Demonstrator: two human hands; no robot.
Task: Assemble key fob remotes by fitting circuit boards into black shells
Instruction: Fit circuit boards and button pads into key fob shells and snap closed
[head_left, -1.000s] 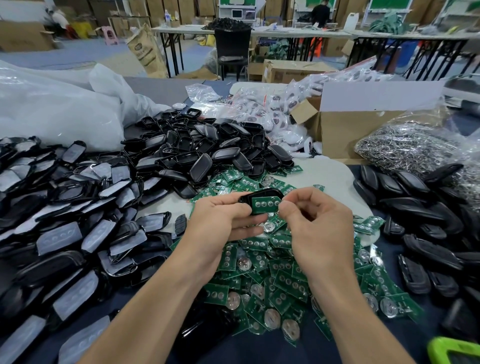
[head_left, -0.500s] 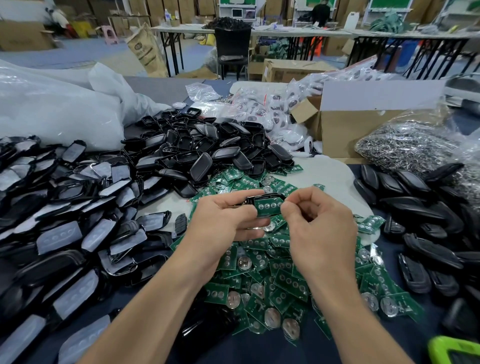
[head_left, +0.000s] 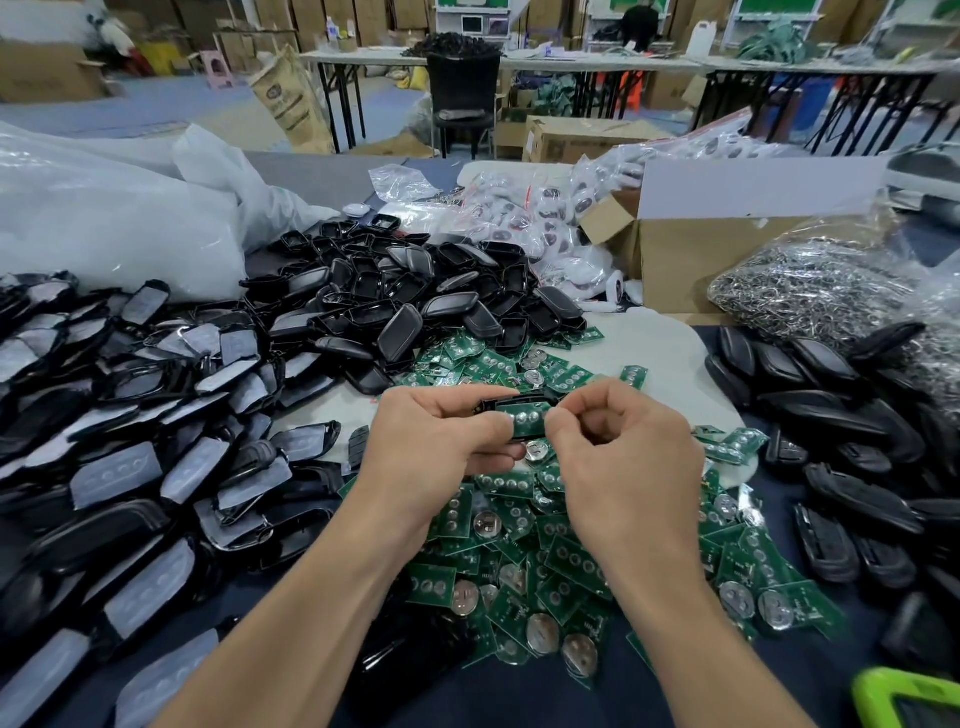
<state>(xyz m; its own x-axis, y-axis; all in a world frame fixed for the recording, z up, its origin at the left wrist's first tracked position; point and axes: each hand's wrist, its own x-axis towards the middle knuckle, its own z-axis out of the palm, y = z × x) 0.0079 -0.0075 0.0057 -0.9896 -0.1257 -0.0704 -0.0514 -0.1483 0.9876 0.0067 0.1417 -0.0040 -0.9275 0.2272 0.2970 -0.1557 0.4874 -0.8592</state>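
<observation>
My left hand (head_left: 441, 441) grips a black shell (head_left: 511, 402) above the heap of green circuit boards (head_left: 545, 551). A green circuit board (head_left: 524, 420) lies inside that shell, its round contacts facing up. My right hand (head_left: 623, 447) pinches the right end of the shell and board with curled fingers. Most of the shell is hidden by both hands. Empty black shells (head_left: 415, 306) are piled behind the boards.
Shells with grey film (head_left: 130, 441) cover the left side. More black shell halves (head_left: 852, 441) lie on the right. A cardboard box (head_left: 701, 260), a bag of metal rings (head_left: 831, 291) and bagged white parts (head_left: 550, 228) stand behind. A green object (head_left: 909, 696) sits bottom right.
The shell with the board has tilted flatter between my hands, and my right fingers have closed in on its right end. Both hands stay in nearly the same place.
</observation>
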